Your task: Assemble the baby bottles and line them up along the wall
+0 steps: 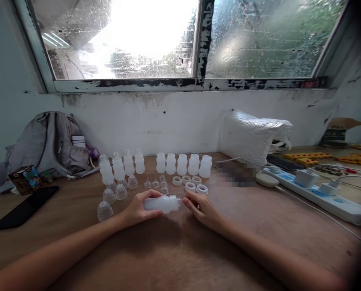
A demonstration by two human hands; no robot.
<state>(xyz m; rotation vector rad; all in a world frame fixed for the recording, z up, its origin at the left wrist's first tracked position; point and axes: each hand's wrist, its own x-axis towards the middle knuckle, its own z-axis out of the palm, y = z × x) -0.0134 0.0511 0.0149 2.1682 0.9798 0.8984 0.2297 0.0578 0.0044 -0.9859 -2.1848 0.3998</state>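
Note:
A frosted bottle [158, 205] lies sideways in my left hand [139, 208], its neck pointing right. My right hand [200, 207] is at the neck end, fingers pinched close to a small clear nipple [179, 201] there; whether they grip it is hard to see. Just beyond stand several clear nipples [155, 184] and several white rings [190, 186]. Several open bottles [182, 164] form a row behind them. To the left are several capped bottles [129, 163] and several clear domed caps [109, 196].
On the left lie a black phone [26, 208], a small carton [26, 179] and a grey backpack [50, 145]. A white plastic bag [250, 135], a round white device [267, 180] and a power strip [320, 198] with cables sit on the right. A wall and window rise behind.

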